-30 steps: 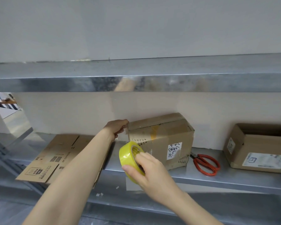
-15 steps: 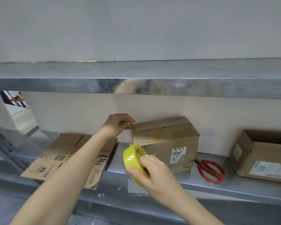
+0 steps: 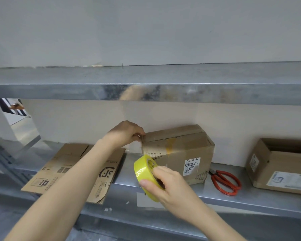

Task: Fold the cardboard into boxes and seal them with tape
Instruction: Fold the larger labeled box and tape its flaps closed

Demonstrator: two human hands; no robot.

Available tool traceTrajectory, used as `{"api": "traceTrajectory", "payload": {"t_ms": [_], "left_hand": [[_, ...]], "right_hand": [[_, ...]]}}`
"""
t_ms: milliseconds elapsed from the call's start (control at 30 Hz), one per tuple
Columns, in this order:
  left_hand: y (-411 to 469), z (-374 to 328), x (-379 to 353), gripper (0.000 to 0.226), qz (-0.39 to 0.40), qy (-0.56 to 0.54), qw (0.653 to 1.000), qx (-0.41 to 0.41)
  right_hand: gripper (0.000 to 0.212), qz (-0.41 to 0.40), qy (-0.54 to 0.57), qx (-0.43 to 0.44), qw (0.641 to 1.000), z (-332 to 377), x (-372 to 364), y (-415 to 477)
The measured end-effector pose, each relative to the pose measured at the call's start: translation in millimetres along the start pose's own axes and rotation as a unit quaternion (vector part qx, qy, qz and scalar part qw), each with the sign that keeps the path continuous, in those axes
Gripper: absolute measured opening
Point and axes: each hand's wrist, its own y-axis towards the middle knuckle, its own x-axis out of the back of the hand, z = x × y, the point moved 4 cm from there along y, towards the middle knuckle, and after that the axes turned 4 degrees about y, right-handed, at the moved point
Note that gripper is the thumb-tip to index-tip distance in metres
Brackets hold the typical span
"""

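My left hand was up at the top left corner of the box, fingers curled and pinching there. Couldn't tell from this angle whether they had the flap edge, a tape end, or both. A thin strip seemed to run down from that corner toward the roll.

My right hand held the yellow tape roll, thumb across the outer band and fingers hooked into the core. The roll was on edge in the air, just in front of the box's lower left corner, above the shelf's front lip.

The box stood on the metal shelf, back near the wall and slightly skewed, top flaps closed. It had a yellowish tape patch on the top front edge and a white label with handwriting on the front face.

Flat cardboard lay on the same shelf left of the box, under my left forearm, its near edge hanging over the shelf front.

Red-handled scissors lay on the shelf just right of the box, blades pointing toward it. Further right was a second box, top open, with a printed label on its front, partly cut off by the frame edge.

An upper shelf ran across above, its steel front showing a skin-toned blur. A few small white scraps sat on the lower shelf's front lip.
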Motion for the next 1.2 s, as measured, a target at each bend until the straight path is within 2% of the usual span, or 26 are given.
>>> {"api": "traceTrajectory", "payload": {"t_ms": [233, 400, 500, 567, 667, 733, 800, 967, 1100, 1200], "left_hand": [[-3, -6, -10, 0.008, -0.07, 0.072, 0.992, -0.071], [-2, -5, -7, 0.034, 0.018, 0.131, 0.99, -0.042], [-9, -2, 4, 0.049, -0.013, 0.098, 0.992, -0.082], [-16, -12, 11, 0.041, -0.062, 0.096, 0.982, -0.153], [-26, -32, 13, 0.015, -0.109, 0.195, 0.945, -0.238], [-29, -37, 14, 0.018, -0.11, 0.221, 0.934, -0.257], [-32, -38, 15, 0.028, -0.118, 0.232, 0.928, -0.266], [-32, -48, 15, 0.012, -0.107, 0.293, 0.911, -0.27], [-25, -39, 5, 0.029, -0.083, 0.291, 0.921, -0.246], [-22, -42, -3, 0.006, -0.054, 0.316, 0.919, -0.229]], "right_hand": [[0.052, -0.014, 0.028, -0.001, 1.0, -4, 9, 4], [0.057, -0.006, 0.028, 0.001, 1.0, -5, 9, 4], [0.055, -0.007, 0.036, -0.006, 0.999, -5, 10, 5], [0.053, -0.005, 0.031, -0.006, 0.999, -4, 9, 6], [0.052, 0.001, 0.027, -0.001, 1.0, -1, 9, 5], [0.051, 0.005, 0.027, -0.003, 1.0, -1, 10, 4], [0.047, 0.004, 0.034, -0.007, 0.999, 0, 12, 4], [0.047, 0.002, 0.043, -0.011, 0.999, 1, 12, 5], [0.048, -0.013, 0.054, -0.013, 0.998, -2, 11, 10], [0.048, -0.013, 0.049, -0.013, 0.999, -3, 8, 11]]}}
